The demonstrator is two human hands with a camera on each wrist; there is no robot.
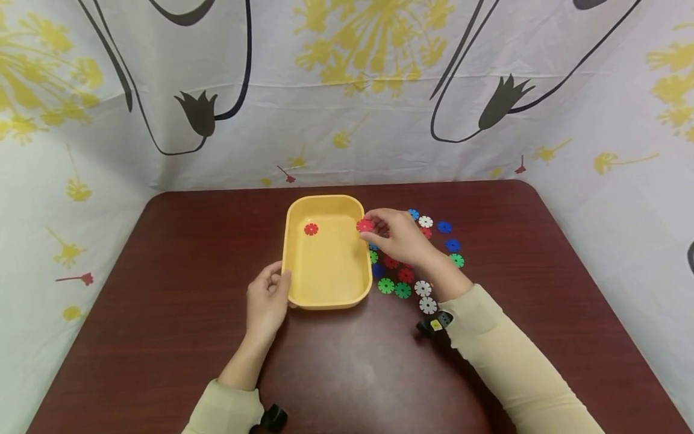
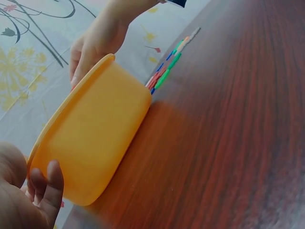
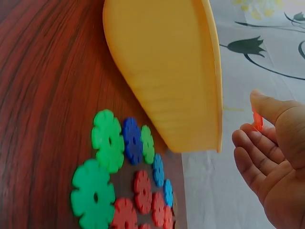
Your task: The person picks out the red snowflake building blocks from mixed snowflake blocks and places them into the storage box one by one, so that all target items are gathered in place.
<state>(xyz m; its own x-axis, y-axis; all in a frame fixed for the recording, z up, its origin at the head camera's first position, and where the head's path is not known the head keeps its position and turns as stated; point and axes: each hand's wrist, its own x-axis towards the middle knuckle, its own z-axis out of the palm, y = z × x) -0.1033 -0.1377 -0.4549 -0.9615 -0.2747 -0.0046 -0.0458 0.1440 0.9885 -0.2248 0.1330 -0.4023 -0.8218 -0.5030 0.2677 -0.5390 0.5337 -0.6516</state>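
Note:
A yellow plastic tray [image 1: 333, 265] sits on the table, a single red snowflake disc [image 1: 311, 229] lying inside it. My left hand [image 1: 268, 300] grips the tray's left side near the front corner, thumb at the rim. Between thumb and fingertips, my right hand [image 1: 403, 238] pinches another red snowflake disc [image 1: 364, 226] at the tray's right rim. In the right wrist view that pinched disc [image 3: 257, 119] appears edge-on, beyond the tray wall [image 3: 164, 71]. Beneath the right hand and forearm, more notched discs lie spread out, some of them hidden.
Beside the tray's right wall lie several loose discs, among them a green disc [image 1: 402, 290], a white disc [image 1: 428, 305] and a blue disc [image 1: 452, 245]. The dark red-brown table [image 1: 206, 253] meets a patterned white cloth [image 1: 347, 138] at its back and sides.

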